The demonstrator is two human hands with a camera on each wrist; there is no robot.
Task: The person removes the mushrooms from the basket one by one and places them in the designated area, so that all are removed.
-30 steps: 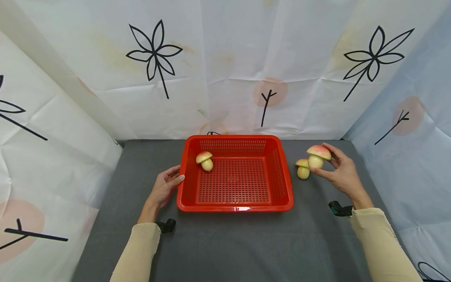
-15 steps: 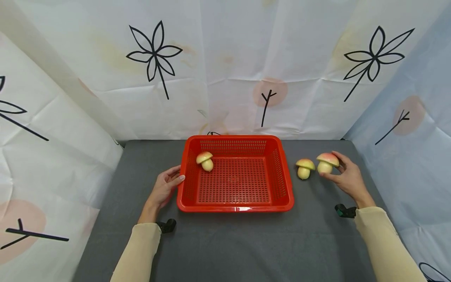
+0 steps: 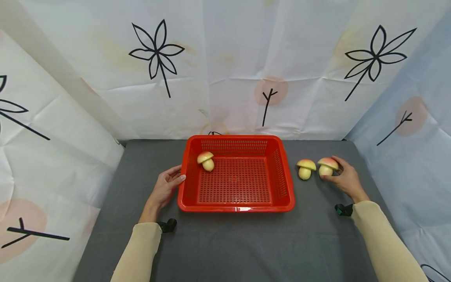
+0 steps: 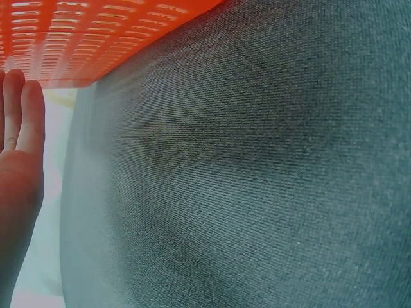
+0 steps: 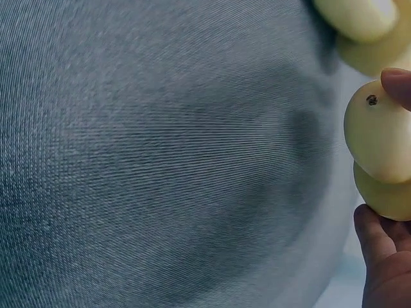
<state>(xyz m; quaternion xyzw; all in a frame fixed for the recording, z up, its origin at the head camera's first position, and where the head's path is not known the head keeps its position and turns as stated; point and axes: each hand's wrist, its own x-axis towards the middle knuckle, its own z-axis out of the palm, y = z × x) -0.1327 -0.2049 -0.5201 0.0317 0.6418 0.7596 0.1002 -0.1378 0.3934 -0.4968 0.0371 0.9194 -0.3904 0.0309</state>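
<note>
Head view: our right hand (image 3: 346,179) grips mushroom (image 3: 327,166) on table (image 3: 229,243), 3 o'clock of basket (image 3: 235,174); second mushroom (image 3: 305,169) beside it. One mushroom (image 3: 206,160) inside basket, two left outside. Left hand (image 3: 165,188), fingers relaxed, touches basket's 9 o'clock rim.
Left wrist view: straight fingers (image 4: 19,109) by basket wall (image 4: 96,38).
Right wrist view: fingertips (image 5: 379,224) pinch mushroom (image 5: 379,138).

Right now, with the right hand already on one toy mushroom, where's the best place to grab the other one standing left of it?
Probably by the stem, pinched from above and the front. The free mushroom stands upright, its cap overhanging the stem. The held mushroom and right hand crowd its right side; its left side looks open.
</note>
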